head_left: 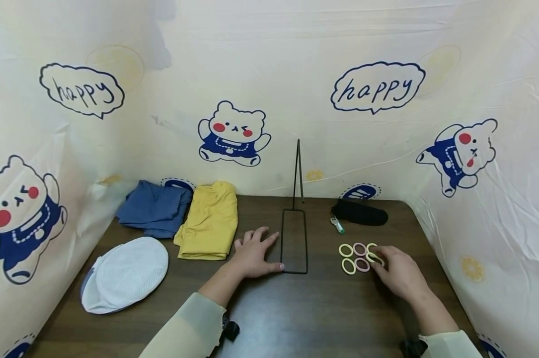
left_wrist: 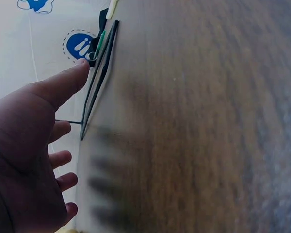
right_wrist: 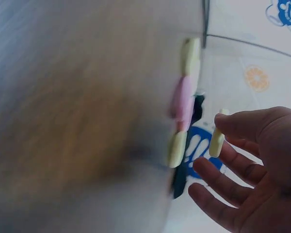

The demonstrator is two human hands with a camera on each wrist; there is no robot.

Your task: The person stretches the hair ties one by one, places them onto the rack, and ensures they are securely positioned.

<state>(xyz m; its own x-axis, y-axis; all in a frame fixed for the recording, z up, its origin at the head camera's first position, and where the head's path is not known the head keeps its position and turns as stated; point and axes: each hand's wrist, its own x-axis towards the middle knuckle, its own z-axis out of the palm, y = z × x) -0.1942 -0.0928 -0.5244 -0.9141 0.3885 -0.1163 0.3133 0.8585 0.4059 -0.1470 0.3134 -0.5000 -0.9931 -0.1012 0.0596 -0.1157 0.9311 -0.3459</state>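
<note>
A yellow hair tie (head_left: 374, 257) sits at the right end of a small cluster of hair ties (head_left: 355, 257), yellow and pink loops laid in two short rows on the dark wooden table (head_left: 296, 318), right of centre and toward the near side. The right hand (head_left: 399, 273) is directly on it: it comes in from the near right, thumb and forefinger pinching the loop at the cluster's right edge, and the right wrist view shows the yellow ring (right_wrist: 216, 138) between thumb tip and fingers, lifted clear of the other ties (right_wrist: 183, 102), which lie flat on the wood. The remaining fingers are loosely spread rather than curled tight. Left of the cluster, well apart from it, stands a black wire stand (head_left: 294, 238) whose rectangular base runs near to far along the table, with an upright rod rising at its far end. The left hand (head_left: 253, 253) rests flat beside that base, fingers straight and splayed, thumb tip touching the near left corner of the frame; it holds nothing. So the right hand is much the nearer to the ties, and the stand lies to its left, between the two hands.
</note>
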